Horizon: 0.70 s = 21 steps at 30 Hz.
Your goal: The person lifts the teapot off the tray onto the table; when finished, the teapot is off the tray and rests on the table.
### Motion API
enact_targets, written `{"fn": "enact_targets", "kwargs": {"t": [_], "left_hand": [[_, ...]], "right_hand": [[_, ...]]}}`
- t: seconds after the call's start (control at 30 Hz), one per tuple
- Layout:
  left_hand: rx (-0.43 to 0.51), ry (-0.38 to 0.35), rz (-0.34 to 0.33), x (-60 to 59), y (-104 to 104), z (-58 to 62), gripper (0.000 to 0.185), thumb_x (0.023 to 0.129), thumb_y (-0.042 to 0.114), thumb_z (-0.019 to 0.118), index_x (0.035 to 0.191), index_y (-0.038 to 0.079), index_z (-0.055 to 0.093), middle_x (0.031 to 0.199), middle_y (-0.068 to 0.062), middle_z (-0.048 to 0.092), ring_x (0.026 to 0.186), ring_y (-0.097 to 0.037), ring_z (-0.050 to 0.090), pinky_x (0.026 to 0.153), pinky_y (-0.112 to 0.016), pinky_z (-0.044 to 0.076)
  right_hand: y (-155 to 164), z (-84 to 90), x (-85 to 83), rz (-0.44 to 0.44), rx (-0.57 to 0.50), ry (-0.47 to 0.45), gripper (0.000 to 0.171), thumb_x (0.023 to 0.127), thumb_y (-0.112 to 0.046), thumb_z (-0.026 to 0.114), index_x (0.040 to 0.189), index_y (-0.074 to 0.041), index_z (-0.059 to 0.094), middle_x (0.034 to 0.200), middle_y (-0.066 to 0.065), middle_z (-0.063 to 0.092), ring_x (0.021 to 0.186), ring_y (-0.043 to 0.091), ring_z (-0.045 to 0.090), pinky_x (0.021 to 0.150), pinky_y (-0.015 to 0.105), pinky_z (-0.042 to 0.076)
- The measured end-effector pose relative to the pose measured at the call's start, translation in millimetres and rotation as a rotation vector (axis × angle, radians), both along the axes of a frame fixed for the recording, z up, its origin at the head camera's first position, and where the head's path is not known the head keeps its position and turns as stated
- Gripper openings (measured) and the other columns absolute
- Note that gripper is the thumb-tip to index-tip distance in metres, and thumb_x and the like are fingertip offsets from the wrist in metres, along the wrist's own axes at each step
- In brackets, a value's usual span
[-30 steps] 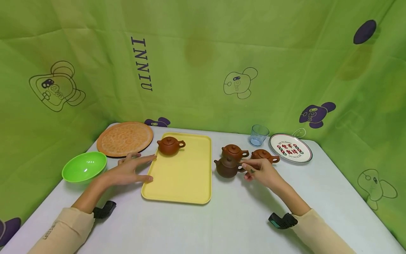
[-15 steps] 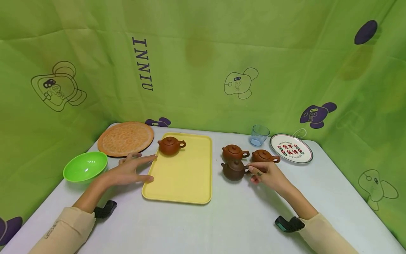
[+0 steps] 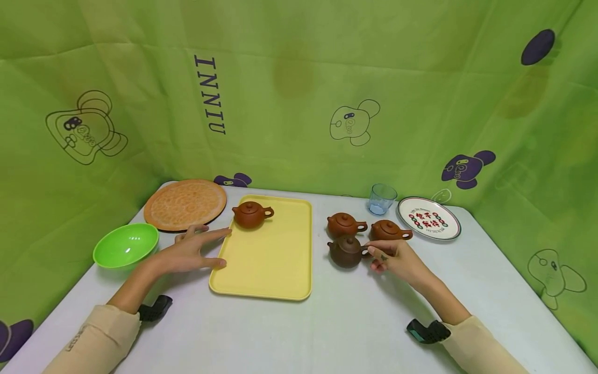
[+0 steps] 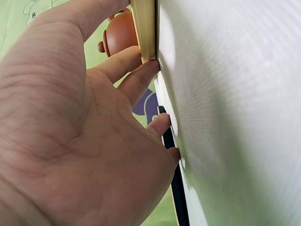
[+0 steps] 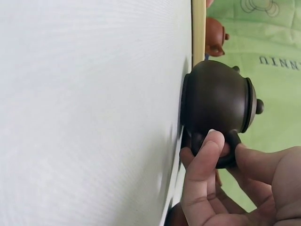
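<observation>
My right hand pinches the handle of a dark brown teapot, which stands upright right at the white tabletop, to the right of the tray. In the right wrist view the thumb and fingers close round that handle. My left hand lies at the left edge of a yellow tray, thumb and fingertips touching its rim, the fingers spread. One reddish-brown teapot sits at the tray's back left. Two more reddish-brown teapots, one behind the dark teapot and one to its right, stand on the table.
Behind my left hand lies a round pizza-patterned board, with a green bowl in front of it. At the back right are a blue glass and a white plate with red lettering. A green curtain surrounds the table.
My right hand has moved the dark brown teapot slightly right and toward me, down to the table away from the reddish-brown one behind. The left hand has stayed at the tray.
</observation>
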<state>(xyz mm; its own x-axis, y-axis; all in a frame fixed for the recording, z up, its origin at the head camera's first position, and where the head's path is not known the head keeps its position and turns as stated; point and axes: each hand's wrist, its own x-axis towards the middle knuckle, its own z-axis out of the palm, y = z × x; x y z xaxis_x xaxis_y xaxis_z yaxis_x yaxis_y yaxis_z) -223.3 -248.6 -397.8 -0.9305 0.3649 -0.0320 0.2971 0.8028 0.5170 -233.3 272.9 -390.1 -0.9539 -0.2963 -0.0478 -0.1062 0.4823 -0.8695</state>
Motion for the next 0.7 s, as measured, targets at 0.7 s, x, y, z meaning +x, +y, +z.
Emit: {"fn": "enact_targets", "kwargs": {"t": [0.7], "left_hand": [[0.001, 0.009, -0.005, -0.9, -0.5, -1.3, 0.086, 0.088, 0.056, 0.081, 0.16, 0.02, 0.049, 0.164, -0.013, 0.05, 0.148, -0.048, 0.025, 0.1, -0.073, 0.025]], "right_hand": [[0.0, 1.1, 2.6, 0.015, 0.011, 0.014, 0.04, 0.107, -0.014, 0.063, 0.138, 0.012, 0.063, 0.082, 0.017, 0.076, 0.07, 0.008, 0.07, 0.067, 0.027, 0.059]]}}
